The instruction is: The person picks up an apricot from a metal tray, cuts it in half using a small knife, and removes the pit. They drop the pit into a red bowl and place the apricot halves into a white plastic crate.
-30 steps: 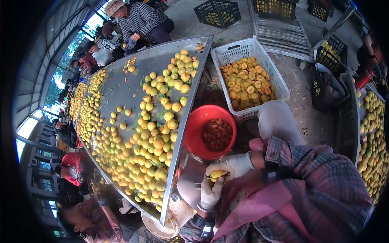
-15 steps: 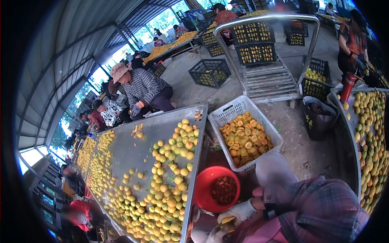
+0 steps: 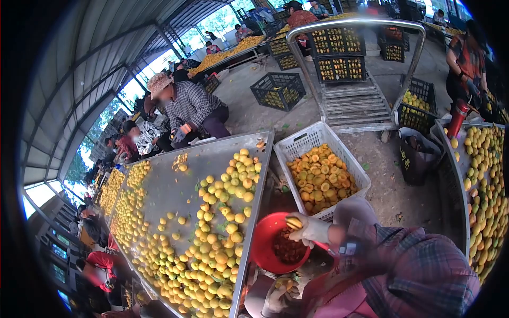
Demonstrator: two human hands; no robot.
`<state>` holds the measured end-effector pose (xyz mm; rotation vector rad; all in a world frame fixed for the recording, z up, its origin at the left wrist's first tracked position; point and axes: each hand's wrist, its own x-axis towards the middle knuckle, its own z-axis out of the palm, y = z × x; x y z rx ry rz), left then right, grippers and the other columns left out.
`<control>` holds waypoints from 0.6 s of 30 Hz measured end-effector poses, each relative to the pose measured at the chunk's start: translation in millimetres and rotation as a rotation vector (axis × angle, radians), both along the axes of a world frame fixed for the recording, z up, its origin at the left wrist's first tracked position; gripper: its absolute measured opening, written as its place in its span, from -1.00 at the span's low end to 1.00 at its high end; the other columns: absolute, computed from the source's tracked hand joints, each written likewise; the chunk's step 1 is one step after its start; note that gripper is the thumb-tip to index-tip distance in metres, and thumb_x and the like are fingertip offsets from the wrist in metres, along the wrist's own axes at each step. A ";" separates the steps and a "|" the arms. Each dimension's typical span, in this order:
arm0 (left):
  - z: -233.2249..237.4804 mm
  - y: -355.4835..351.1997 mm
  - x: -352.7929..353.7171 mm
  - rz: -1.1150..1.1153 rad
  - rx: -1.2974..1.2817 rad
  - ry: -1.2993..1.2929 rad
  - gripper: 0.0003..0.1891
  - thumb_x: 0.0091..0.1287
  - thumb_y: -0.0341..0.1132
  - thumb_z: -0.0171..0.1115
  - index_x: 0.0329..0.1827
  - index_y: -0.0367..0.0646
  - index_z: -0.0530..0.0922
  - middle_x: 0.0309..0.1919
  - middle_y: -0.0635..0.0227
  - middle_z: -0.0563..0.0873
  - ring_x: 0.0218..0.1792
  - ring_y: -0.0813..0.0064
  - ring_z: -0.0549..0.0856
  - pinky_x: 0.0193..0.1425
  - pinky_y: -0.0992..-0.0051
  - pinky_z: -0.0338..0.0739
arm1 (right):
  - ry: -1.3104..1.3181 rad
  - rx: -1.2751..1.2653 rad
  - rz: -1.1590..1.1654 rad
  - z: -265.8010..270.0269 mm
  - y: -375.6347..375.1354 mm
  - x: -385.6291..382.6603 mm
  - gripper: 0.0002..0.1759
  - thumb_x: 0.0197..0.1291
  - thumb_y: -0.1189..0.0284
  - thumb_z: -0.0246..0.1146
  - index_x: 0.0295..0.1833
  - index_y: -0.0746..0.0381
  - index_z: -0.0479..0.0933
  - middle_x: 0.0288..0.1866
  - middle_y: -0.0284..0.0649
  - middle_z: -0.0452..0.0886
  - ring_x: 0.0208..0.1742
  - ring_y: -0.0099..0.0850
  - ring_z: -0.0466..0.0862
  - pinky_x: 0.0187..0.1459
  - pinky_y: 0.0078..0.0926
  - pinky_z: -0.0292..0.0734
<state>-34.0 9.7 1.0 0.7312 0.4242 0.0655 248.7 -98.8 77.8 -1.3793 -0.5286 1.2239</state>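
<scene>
My right hand (image 3: 313,231), in a pale glove, is closed around apricot halves (image 3: 293,222) above a red basin (image 3: 263,250). Reddish-brown apricot pits (image 3: 289,248) lie inside that basin. Lower down, my gloved left hand (image 3: 274,298) grips a yellow apricot (image 3: 286,284), partly hidden by its fingers. A pale plastic crate (image 3: 362,177) full of apricot halves (image 3: 322,177) stands just beyond my right hand. On the left, a metal table (image 3: 175,199) carries many whole apricots (image 3: 220,259).
Across the table sits a person in a checked shirt (image 3: 193,103). A metal trolley (image 3: 347,103) bears stacked black crates (image 3: 339,69). Another fruit table (image 3: 466,212) with a red flask (image 3: 457,119) stands at right, beside a dark bag (image 3: 416,156).
My right hand has risen from beside my left hand to over the red basin, carrying apricot halves. My left hand has turned slightly, and its apricot shows more clearly. The view has shifted slightly.
</scene>
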 end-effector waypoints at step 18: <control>2.3 -3.9 22.2 0.270 -0.017 -0.146 -0.35 0.40 -0.43 0.21 0.50 -0.08 0.13 0.14 0.21 0.53 0.04 0.27 0.67 0.09 0.35 0.65 | -0.084 0.008 -0.265 -33.5 -9.1 -30.2 -0.16 0.26 0.48 0.20 0.57 0.10 -0.06 -0.43 -0.26 0.58 -0.75 -0.52 0.46 -0.76 -0.56 0.38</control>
